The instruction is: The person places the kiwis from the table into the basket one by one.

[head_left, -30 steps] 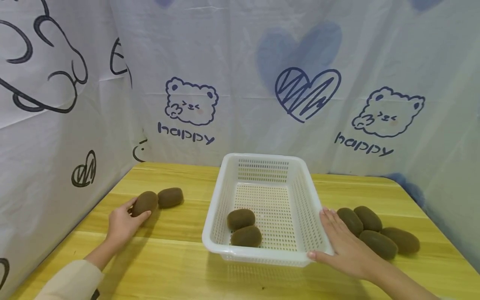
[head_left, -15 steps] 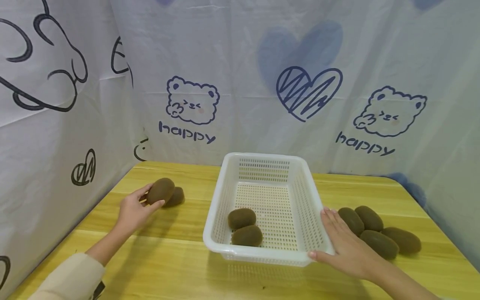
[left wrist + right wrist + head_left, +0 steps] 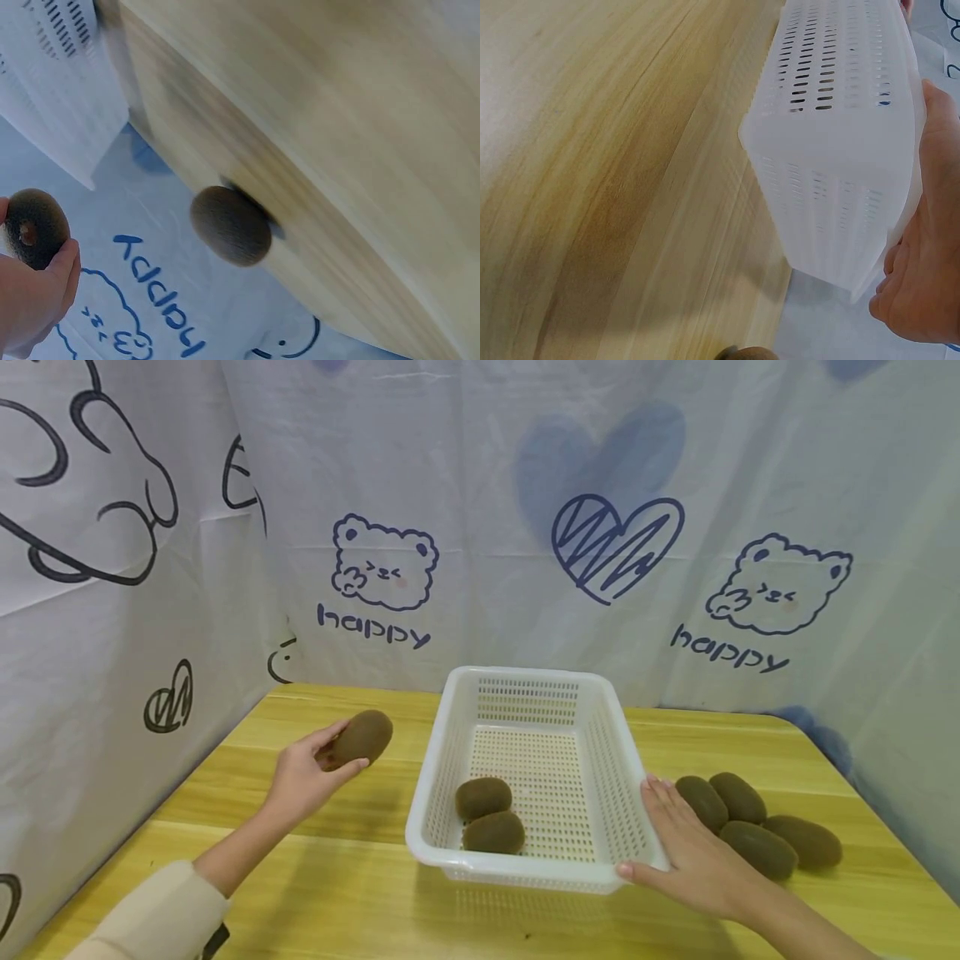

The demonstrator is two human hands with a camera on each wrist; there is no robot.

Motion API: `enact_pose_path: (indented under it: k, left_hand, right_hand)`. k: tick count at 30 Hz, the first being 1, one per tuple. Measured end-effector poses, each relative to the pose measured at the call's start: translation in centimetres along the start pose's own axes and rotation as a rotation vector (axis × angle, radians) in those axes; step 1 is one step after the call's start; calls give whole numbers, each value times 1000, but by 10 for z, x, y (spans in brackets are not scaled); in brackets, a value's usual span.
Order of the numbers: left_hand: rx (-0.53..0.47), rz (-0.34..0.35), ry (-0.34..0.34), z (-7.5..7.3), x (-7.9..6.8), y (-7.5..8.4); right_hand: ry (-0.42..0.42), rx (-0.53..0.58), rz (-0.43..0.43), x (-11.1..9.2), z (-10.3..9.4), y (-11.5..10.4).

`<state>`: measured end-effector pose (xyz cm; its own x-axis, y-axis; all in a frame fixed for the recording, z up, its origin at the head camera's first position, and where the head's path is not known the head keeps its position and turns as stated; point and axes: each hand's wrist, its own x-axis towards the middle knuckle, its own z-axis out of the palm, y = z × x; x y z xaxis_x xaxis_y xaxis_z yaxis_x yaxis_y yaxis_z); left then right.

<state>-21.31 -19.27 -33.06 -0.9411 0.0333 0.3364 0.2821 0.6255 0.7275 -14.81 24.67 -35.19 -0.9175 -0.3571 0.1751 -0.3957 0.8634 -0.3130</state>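
My left hand (image 3: 307,781) grips a brown kiwi (image 3: 363,737) above the table, left of the white plastic basket (image 3: 425,785), fingers on one side and thumb on the other. The left wrist view shows the stem end of this kiwi (image 3: 34,229) and a second kiwi (image 3: 231,226) on the table, hidden behind the held one in the head view. Two kiwis (image 3: 493,832) lie together in the basket's front left corner. My right hand (image 3: 697,860) rests on the basket's front right corner, fingers straight along the side rim and thumb on the front rim.
Several kiwis (image 3: 759,849) lie in a cluster on the table (image 3: 337,893) to the right, just beyond my right hand. A white printed cloth (image 3: 495,610) hangs behind the table and along its sides.
My left hand has lifted the kiwi off the table and carried it right towards the basket, passing in front of the other kiwi. The right hand and basket have stayed put.
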Motion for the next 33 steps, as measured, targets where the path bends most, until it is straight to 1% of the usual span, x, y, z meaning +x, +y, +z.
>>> enact_pose_path:
  k: [5,8,12,17,26,30,33]
  left_hand:
    - [-69,20,-25,7,-1,16]
    - [-110,47,-42,14,-1,27]
    - [-125,85,-59,25,-2,39]
    - [-142,116,-80,39,-5,52]
    - [-210,161,-153,67,-7,73]
    - [-222,220,-202,82,-7,79]
    - [-229,277,-243,93,-8,82]
  right_hand:
    - [-6,3,4,0,-1,0]
    - [-8,-1,6,0,-1,0]
    - [-8,2,9,0,-2,-1]
    - [-13,14,10,0,-3,-2]
    - [-18,22,15,-1,-1,-3]
    - [-16,28,16,-2,-1,-2]
    - [-12,24,14,-2,0,-2]
